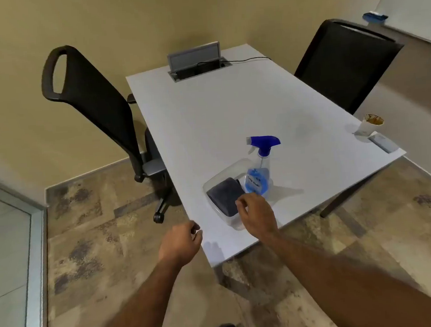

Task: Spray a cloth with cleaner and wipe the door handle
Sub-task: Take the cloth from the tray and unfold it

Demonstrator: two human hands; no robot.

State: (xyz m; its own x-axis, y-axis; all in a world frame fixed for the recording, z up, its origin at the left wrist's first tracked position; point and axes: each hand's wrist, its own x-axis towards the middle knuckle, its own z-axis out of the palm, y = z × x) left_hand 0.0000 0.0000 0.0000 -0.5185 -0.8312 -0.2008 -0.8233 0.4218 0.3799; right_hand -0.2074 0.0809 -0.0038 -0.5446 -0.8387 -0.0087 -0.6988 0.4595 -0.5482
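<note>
A clear plastic tray (212,182) sits near the front corner of the white table (231,111). In it lie a folded dark grey cloth (224,194) and an upright clear spray bottle (259,170) with blue liquid and a blue trigger head. My right hand (257,215) hovers over the tray's near end, fingers loosely curled just above the cloth, holding nothing. My left hand (180,242) hangs beside the table's front corner, loosely curled and empty. No door handle is in view.
Two black office chairs stand at the table, one on the left (90,100), one at the back right (345,62). A used paper cup (370,125) and a small grey device (384,145) sit at the right edge. A glass partition frame (34,252) runs along the left.
</note>
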